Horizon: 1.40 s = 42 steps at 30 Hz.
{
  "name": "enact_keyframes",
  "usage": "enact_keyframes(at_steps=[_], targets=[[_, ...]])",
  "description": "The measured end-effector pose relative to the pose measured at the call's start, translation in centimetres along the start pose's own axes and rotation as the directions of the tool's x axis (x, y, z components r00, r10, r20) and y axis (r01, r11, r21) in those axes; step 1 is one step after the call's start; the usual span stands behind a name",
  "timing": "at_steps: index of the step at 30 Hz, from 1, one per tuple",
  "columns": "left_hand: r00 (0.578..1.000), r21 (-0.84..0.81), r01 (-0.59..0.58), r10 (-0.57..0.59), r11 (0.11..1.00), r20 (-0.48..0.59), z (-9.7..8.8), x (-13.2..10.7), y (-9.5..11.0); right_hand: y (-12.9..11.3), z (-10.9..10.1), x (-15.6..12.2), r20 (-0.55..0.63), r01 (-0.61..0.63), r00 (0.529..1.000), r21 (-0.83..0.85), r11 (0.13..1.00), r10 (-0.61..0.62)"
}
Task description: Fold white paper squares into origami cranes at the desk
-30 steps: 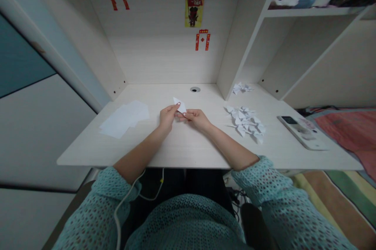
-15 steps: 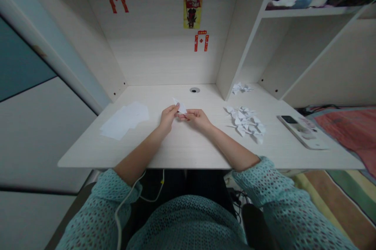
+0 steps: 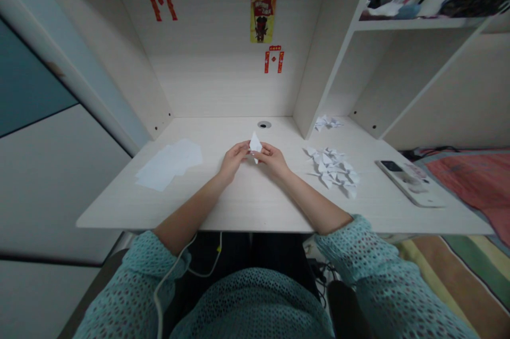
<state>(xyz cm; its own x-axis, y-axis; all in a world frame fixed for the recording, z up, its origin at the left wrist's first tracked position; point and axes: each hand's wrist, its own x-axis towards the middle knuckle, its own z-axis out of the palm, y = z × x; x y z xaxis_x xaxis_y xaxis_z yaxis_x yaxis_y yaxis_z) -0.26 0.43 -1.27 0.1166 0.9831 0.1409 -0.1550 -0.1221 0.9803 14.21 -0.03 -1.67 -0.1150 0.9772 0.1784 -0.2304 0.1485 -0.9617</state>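
A small white folded paper (image 3: 255, 143) stands upright between my hands over the middle of the desk, its pointed tip facing away from me. My left hand (image 3: 234, 159) pinches its left side with bent fingers. On the other side, my right hand (image 3: 273, 159) is closed on the paper's right side, thumb across its lower part. Flat white paper sheets (image 3: 171, 162) lie spread to the left. To the right is a heap of folded white paper pieces (image 3: 333, 169), with a smaller group of folded pieces (image 3: 328, 123) behind it by the shelf wall.
A white phone-shaped device (image 3: 410, 184) lies on the right of the white desk (image 3: 239, 206). A vertical divider (image 3: 330, 52) rises behind the heap. A round cable hole (image 3: 264, 125) is at the back. A white cable (image 3: 158, 296) hangs by my left sleeve.
The folded paper has turned from slanted to upright, its tip now pointing away from me. Both hands have shifted slightly, with my right fingers curled closer around it.
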Motion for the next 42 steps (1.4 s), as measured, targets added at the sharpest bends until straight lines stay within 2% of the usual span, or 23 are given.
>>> enact_keyframes(at_steps=[4,10,14,17,21,26,29,34,42], targets=[[0.999,0.057,0.036,-0.037,0.998,0.011,0.2,-0.3,0.1,-0.2,-0.1,0.0,-0.076,0.101,0.991,-0.12,0.988,-0.111],[0.996,0.103,0.031,-0.022,0.994,-0.087,0.2,-0.5,0.0,0.0,0.0,-0.1,-0.072,0.099,0.991,-0.185,0.978,-0.114],[0.994,0.141,0.0,0.015,0.99,-0.104,0.0,-0.5,0.3,0.4,0.0,0.0,-0.058,0.079,0.994,-0.201,0.976,-0.093],[0.991,0.144,-0.009,0.028,0.989,-0.129,-0.1,-0.4,0.2,0.4,0.0,-0.2,-0.063,0.116,0.989,-0.241,0.963,-0.135],[0.989,0.11,0.015,0.002,0.994,-0.147,-0.2,-0.2,-0.1,0.0,0.1,-0.9,-0.072,0.203,0.964,-0.427,0.881,-0.257],[0.998,0.098,0.022,-0.015,0.995,-0.069,0.1,-0.4,0.1,-0.3,0.0,-1.1,-0.051,0.253,0.94,-0.56,0.789,-0.338],[0.999,0.128,0.018,-0.012,0.992,-0.047,0.2,-0.6,0.2,-0.3,0.0,-1.0,-0.026,0.275,0.936,-0.567,0.776,-0.351],[0.994,0.129,0.028,-0.014,0.991,-0.112,0.2,-0.5,0.3,-0.2,0.0,-0.7,-0.002,0.275,0.945,-0.536,0.798,-0.328],[0.989,0.107,0.035,-0.019,0.994,-0.143,0.0,-0.2,0.2,0.2,-0.3,0.1,-0.036,0.168,0.983,-0.248,0.954,-0.183]])
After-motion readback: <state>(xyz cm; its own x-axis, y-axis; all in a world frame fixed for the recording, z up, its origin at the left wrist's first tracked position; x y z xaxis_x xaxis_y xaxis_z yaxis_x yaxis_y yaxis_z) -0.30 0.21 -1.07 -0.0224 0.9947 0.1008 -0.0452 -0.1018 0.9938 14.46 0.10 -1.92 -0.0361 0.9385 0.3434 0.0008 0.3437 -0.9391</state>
